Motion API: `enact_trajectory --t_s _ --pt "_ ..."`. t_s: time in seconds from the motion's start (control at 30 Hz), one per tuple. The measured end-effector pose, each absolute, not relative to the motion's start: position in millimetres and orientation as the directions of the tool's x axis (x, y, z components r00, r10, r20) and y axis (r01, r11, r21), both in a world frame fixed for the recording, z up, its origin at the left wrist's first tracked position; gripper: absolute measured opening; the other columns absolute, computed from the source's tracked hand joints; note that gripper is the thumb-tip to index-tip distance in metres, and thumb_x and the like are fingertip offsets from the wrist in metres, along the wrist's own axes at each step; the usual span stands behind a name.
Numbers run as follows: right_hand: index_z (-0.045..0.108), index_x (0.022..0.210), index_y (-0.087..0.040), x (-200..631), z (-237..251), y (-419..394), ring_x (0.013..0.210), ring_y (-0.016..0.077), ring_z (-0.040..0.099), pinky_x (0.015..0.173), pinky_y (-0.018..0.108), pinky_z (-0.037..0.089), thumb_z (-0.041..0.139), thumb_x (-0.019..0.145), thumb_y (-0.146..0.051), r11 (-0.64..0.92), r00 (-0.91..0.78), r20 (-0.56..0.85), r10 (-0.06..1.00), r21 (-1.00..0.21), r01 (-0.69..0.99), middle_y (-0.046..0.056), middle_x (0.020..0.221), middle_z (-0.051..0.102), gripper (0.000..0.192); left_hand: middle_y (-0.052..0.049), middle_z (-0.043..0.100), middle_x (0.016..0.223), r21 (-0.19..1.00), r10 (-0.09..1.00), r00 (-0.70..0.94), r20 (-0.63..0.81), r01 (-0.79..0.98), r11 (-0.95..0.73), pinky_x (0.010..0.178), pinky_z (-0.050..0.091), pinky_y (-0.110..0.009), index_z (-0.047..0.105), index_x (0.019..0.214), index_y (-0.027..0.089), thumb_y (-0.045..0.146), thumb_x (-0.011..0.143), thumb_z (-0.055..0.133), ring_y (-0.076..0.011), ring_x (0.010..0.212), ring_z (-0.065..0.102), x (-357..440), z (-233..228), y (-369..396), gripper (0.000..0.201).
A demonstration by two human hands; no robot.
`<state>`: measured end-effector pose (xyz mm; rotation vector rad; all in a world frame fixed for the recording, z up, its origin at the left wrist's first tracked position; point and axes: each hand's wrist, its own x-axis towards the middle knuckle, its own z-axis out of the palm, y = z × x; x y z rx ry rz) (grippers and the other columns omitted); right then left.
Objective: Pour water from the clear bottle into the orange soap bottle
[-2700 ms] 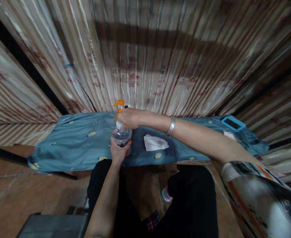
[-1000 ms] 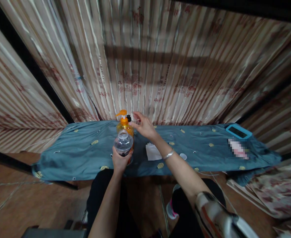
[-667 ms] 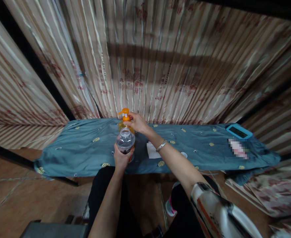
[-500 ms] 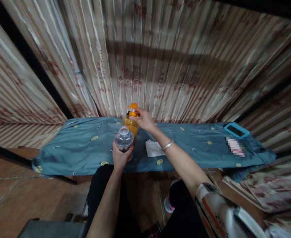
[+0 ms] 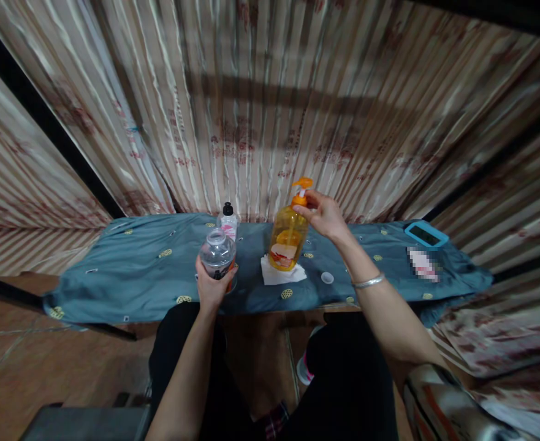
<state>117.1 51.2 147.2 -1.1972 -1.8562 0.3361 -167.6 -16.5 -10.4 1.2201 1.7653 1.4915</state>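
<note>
My left hand (image 5: 213, 286) is wrapped round a clear plastic bottle (image 5: 218, 250) with an uncapped mouth and a dark and orange label. Just behind it stands a white bottle (image 5: 228, 222) with a black cap and pink print. With thumb and fingers, my right hand (image 5: 321, 211) grips the neck of a pump bottle (image 5: 289, 236) of yellow liquid, under its orange pump head. The pump bottle leans slightly to the right, its base over a white paper tissue (image 5: 274, 275); whether it touches the tissue I cannot tell.
A small white cap (image 5: 327, 278) lies on the blue-green cloth (image 5: 127, 275) right of the tissue. Farther right are a blue-framed device with a dark screen (image 5: 426, 234) and a blurred pink packet (image 5: 423, 264). A striped curtain (image 5: 251, 110) hangs behind.
My right hand has carried the pump bottle to the right, from behind the clear bottle to over the tissue. The white bottle and small cap now show. My left hand keeps its hold.
</note>
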Motion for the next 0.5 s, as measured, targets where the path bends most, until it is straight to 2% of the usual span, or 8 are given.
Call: enact_trajectory --t_s 0.13,0.27,0.4,0.5 --pt "0.063 0.097 -0.016 119.6 122.4 40.4 0.081 0.0211 0.065 0.081 0.042 0.052 0.066 0.084 -0.028 0.475 -0.152 0.488 0.860 -0.653 0.589 0.003 0.087 0.067 0.019 -0.022 0.048 0.148 0.945 0.855 -0.443 0.269 0.294 -0.145 0.117 0.037 -0.049 0.028 0.150 0.015 0.035 0.053 0.090 -0.0359 0.140 0.046 -172.7 -17.4 -21.8 0.116" --pt "0.064 0.098 -0.016 118.9 104.5 40.6 0.083 0.0211 0.066 0.085 0.043 0.052 0.068 0.085 -0.027 0.484 -0.170 0.477 0.862 -0.680 0.551 0.002 0.088 0.068 0.017 -0.022 0.041 0.154 0.927 0.813 -0.490 0.313 0.342 -0.151 0.120 0.032 -0.051 0.024 0.152 0.018 0.037 0.054 0.090 -0.0360 0.146 0.037 -180.1 -21.9 -52.6 0.119" --pt "0.065 0.104 -0.016 117.0 93.5 44.4 0.092 0.0231 0.068 0.092 0.046 0.052 0.069 0.086 -0.028 0.488 -0.179 0.465 0.867 -0.720 0.493 0.004 0.097 0.072 0.022 -0.018 0.052 0.144 0.866 0.807 -0.418 0.417 0.454 -0.212 0.118 0.035 -0.052 0.036 0.146 0.021 0.041 0.064 0.086 -0.0340 0.139 0.047 -172.2 -14.1 -98.9 0.098" --pt "0.063 0.106 -0.016 112.9 85.8 46.7 0.093 0.0235 0.069 0.089 0.045 0.054 0.076 0.081 -0.034 0.456 -0.120 0.455 0.882 -0.765 0.454 0.005 0.099 0.072 0.033 -0.012 0.060 0.134 0.839 0.884 -0.206 0.420 0.460 -0.292 0.114 0.042 -0.049 0.053 0.132 0.024 0.038 0.074 0.079 -0.0309 0.130 0.056 -146.7 -2.6 -109.9 0.066"
